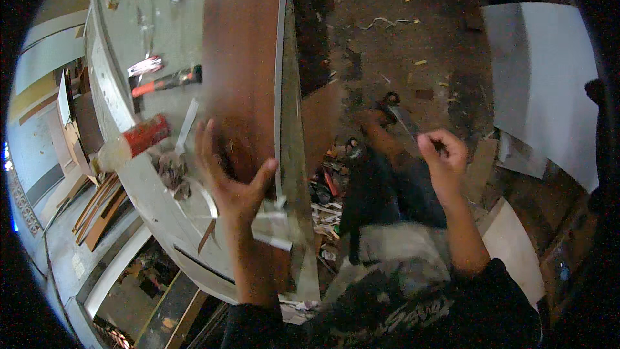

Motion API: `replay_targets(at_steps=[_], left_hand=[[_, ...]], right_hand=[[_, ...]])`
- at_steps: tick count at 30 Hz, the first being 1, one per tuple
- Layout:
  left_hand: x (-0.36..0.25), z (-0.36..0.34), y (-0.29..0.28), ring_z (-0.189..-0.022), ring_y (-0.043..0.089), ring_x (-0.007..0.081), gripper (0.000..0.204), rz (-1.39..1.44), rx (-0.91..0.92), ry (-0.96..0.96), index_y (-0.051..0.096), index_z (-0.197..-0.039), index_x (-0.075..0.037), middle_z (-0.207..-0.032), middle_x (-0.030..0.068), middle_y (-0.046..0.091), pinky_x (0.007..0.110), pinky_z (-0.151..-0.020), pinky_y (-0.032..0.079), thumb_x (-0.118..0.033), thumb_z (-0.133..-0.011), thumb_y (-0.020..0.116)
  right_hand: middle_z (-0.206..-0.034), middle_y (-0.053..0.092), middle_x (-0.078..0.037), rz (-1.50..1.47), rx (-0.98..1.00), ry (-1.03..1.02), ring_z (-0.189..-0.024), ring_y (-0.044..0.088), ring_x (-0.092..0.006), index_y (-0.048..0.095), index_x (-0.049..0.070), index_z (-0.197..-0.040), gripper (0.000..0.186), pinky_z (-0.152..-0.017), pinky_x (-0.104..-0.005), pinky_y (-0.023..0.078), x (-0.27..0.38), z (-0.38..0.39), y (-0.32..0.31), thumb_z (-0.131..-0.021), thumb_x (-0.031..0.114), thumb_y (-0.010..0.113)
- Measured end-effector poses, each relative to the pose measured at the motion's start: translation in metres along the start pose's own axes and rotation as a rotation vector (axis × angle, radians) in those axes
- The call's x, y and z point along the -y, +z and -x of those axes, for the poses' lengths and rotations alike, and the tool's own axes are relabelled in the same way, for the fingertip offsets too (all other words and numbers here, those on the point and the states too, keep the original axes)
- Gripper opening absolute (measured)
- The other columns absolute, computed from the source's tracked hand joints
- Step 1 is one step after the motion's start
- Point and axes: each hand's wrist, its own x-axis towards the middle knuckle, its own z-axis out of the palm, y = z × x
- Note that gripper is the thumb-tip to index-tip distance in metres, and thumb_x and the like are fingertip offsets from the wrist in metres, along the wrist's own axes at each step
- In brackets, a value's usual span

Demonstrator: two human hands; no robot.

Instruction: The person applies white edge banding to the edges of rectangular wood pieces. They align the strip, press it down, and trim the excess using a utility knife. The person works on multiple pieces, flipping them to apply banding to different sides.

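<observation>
Dark shirt (pixel 400 333) nearest the head camera, two bare hands beside and over a brown wood-grain panel (pixel 242 58).

Laid lengthwise on the pale surface (pixel 181 33), the panel has the left hand (pixel 236 197) over its near part, fingers spread wide and gripping nothing; contact cannot be told. Right of the panel, the right hand (pixel 445 161) has thumb and forefinger closed in a pinch, apparently on a thin grey blade-like piece (pixel 405 123). Left of the panel are a red-and-black handled tool (pixel 168 81) and a red-and-yellowish bottle (pixel 147 134). Likely step: readying hand work at the panel; the next move calls for a steady left palm and a firm right pinch.
</observation>
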Motion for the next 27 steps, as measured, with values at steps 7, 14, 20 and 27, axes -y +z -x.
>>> replay_targets(at_steps=[7, 14, 20, 27], left_hand=[[-0.014, -0.054, 0.039, -0.149, 0.033, 0.0376, 0.112, -0.017, -0.08, 0.002, 0.042, -0.154, -0.005, -0.159, 0.0196, 0.037, 0.051, -0.122, 0.026, -0.063, -0.069, 0.087], [-0.033, -0.092, 0.051, -0.151, 0.031, 0.0248, 0.113, 0.033, -0.085, -0.072, 0.034, -0.157, -0.004, -0.164, 0.0091, 0.034, 0.041, -0.122, 0.025, -0.061, -0.074, 0.085], [-0.042, -0.101, 0.057, -0.144, 0.038, 0.0247, 0.109, -0.106, -0.142, -0.091, 0.041, -0.154, -0.005, -0.158, 0.0096, 0.041, 0.037, -0.113, 0.029, -0.073, -0.076, 0.077], [-0.033, -0.117, 0.036, -0.142, 0.042, 0.0326, 0.094, -0.473, -0.028, 0.233, 0.051, -0.145, -0.002, -0.149, 0.0193, 0.049, 0.05, -0.121, 0.027, -0.072, -0.085, 0.068]], right_hand=[[-0.092, 0.071, -0.002, 0.007, 0.013, 0.141, -0.087, 0.064, -0.0114, 0.073, 0.004, -0.096, 0.021, -0.082, -0.0281, 0.051, -0.083, -0.082, 0.035, -0.095, 0.025, 0.077], [-0.098, 0.071, -0.004, -0.094, 0.024, 0.198, -0.093, 0.065, -0.0157, 0.072, 0.004, -0.101, 0.023, -0.088, -0.0312, 0.051, -0.117, -0.108, 0.052, -0.095, 0.025, 0.077], [-0.102, 0.067, 0.0, -0.023, 0.031, 0.078, -0.096, 0.061, -0.0123, 0.068, 0.004, -0.109, 0.025, -0.086, -0.0287, 0.048, -0.088, -0.13, 0.056, -0.1, 0.027, 0.072], [-0.102, 0.07, -0.008, 0.042, -0.047, -0.226, -0.102, 0.064, -0.0207, 0.071, 0.002, -0.105, 0.021, -0.096, -0.0338, 0.047, 0.046, -0.159, 0.065, -0.102, 0.022, 0.065]])
